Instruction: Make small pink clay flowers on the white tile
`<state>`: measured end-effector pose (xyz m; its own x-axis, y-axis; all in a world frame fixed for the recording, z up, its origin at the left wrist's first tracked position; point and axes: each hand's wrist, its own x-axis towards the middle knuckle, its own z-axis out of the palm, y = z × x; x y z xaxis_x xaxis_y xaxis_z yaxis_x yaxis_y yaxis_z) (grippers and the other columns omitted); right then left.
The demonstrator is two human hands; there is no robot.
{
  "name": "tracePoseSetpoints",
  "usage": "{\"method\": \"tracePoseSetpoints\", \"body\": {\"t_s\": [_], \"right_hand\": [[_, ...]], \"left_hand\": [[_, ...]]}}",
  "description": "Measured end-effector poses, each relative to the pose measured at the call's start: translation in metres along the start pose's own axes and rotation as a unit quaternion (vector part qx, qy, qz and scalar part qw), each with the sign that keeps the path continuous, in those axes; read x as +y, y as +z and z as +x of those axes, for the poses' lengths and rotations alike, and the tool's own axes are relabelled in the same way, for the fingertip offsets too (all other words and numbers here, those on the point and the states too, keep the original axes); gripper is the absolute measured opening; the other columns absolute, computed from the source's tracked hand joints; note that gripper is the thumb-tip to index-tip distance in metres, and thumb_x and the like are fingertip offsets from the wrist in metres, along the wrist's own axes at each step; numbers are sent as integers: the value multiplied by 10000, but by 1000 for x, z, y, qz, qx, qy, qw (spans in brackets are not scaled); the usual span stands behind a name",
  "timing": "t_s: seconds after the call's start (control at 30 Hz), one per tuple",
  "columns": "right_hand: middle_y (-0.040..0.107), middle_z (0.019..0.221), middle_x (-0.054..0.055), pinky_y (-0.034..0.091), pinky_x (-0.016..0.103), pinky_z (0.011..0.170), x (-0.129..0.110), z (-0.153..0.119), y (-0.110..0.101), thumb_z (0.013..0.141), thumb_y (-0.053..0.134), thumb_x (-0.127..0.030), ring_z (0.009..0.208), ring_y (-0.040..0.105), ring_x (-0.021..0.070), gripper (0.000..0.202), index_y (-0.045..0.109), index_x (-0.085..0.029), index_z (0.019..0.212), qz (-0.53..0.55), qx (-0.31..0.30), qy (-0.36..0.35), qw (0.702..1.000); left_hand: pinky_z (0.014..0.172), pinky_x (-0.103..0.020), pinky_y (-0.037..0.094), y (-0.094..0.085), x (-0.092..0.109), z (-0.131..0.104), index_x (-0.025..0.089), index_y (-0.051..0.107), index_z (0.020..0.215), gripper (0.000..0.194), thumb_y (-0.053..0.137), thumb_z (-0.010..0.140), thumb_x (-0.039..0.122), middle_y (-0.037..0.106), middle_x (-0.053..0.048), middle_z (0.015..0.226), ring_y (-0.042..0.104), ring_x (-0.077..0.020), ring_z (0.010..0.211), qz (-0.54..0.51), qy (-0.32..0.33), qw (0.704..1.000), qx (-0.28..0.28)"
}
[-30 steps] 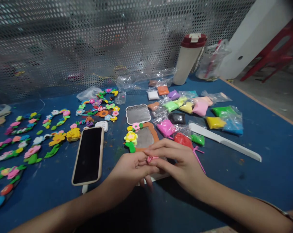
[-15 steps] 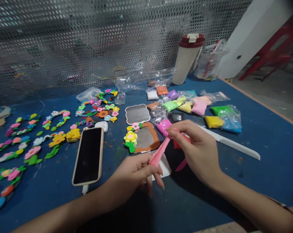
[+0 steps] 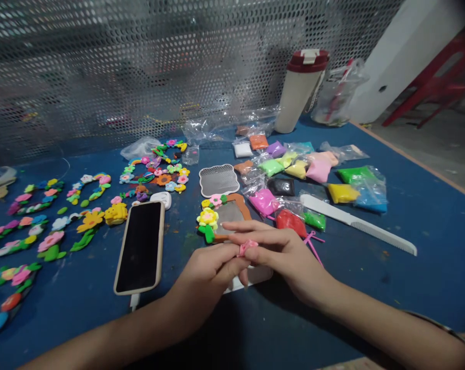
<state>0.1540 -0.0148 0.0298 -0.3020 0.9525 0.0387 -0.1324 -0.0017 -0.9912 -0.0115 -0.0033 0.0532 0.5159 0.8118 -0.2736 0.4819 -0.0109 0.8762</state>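
Note:
A small folded lump of pink clay point(image 3: 247, 248) is pinched between my two hands. My left hand point(image 3: 212, 270) grips it with thumb and forefinger from the left. From the right, my right hand point(image 3: 282, 252) presses it with the thumb, its other fingers stretched out above. Just behind the hands lies a mirror with a brown clay frame point(image 3: 246, 205), partly covered by my right fingers. A yellow clay flower point(image 3: 207, 218) and green leaves decorate its left side. Beneath the hands, a white flat piece point(image 3: 261, 276) shows only in part.
A phone point(image 3: 142, 246) with a cable lies at left, beside several clay-decorated frames point(image 3: 89, 221). Bags of coloured clay point(image 3: 319, 167), a white comb point(image 3: 355, 222) and pink plastic tools point(image 3: 313, 244) lie at right. A tumbler point(image 3: 299, 92) stands at the back near a perforated metal panel point(image 3: 140, 67).
The pink clay was stretched into a long strip between my hands; now it is bunched into a small lump. My right hand has come down and left to meet my left hand.

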Motion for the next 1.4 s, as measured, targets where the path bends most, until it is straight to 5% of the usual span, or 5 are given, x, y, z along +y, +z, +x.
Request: {"method": "tracePoseSetpoints", "body": {"t_s": [0.4, 0.63, 0.83, 1.23, 1.4], "right_hand": [[632, 1163, 0, 401, 422, 1003, -3, 6, -21, 846, 621, -304, 1152, 523, 196, 168, 709, -345, 983, -73, 242, -109, 961], [504, 1305, 4, 324, 404, 1074, -3, -2, -11, 725, 750, -266, 1280, 398, 204, 493, 597, -374, 1181, -104, 33, -131, 985], [648, 1137, 13, 417, 395, 999, 0, 2, -4, 758, 715, -259, 1118, 568, 187, 264, 703, -313, 1016, 13, -24, -20, 999], [712, 801, -7, 515, 309, 744, 1, 7, -17, 757, 703, -255, 776, 647, 154, 46, 742, -272, 775, -47, 168, -23, 984], [681, 781, -32, 518, 262, 675, -4, 6, -22, 778, 679, -206, 712, 632, 121, 84, 711, -284, 788, -23, 234, -88, 968]], "left_hand": [[532, -209, 363, 2, -5, -1, 199, 630, 849, 135, 518, 866, 274, 550, 40, 708, 480, -84, 524, -80, -11, 996, -47], [602, -223, 392, 3, -5, 2, 207, 579, 897, 176, 666, 749, 249, 581, 36, 736, 507, -129, 649, -184, -24, 982, -33], [649, -246, 391, -1, -4, -1, 188, 594, 678, 168, 610, 814, 285, 547, 17, 656, 496, -148, 646, 6, 98, 995, 32], [415, -206, 274, 6, -4, -1, 178, 640, 626, 281, 561, 830, 353, 502, 55, 521, 382, -71, 399, -48, -68, 996, -38], [475, -182, 331, 5, -11, 4, 190, 639, 882, 171, 652, 753, 301, 497, 77, 537, 449, -76, 468, -178, -92, 978, -61]]}}
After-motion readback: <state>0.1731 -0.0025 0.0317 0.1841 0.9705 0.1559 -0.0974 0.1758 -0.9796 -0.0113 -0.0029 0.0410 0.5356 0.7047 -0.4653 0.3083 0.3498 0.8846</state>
